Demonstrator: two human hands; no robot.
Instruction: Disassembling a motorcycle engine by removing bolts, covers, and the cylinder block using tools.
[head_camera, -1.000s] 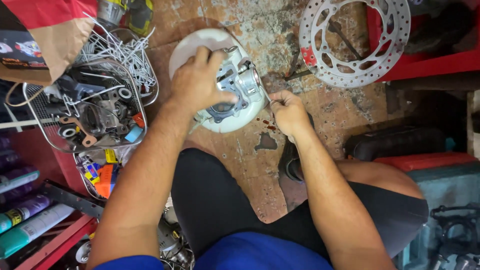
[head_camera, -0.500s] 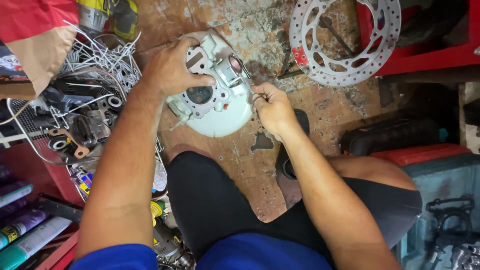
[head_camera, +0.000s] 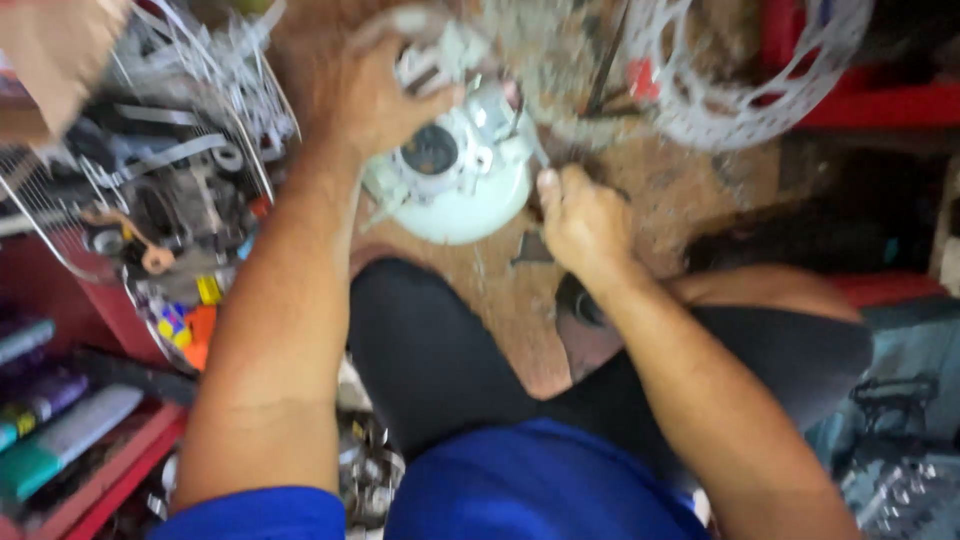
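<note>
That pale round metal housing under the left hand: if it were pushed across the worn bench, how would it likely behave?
The pale round housing looks like cast metal, so probably stiff and heavy for its size. Its rounded rim suggests it might rock or pivot rather than slide straight. The left hand grips its top while the right hand works at its edge, which hints it needs steadying.

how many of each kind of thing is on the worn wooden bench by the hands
Round pale green metal housing, gripped by the left hand: 1
Perforated silver brake disc: 1
White wire basket of parts: 1
Total: 3
The right hand is closed at the housing's edge; what it holds is too blurred to tell.
</note>
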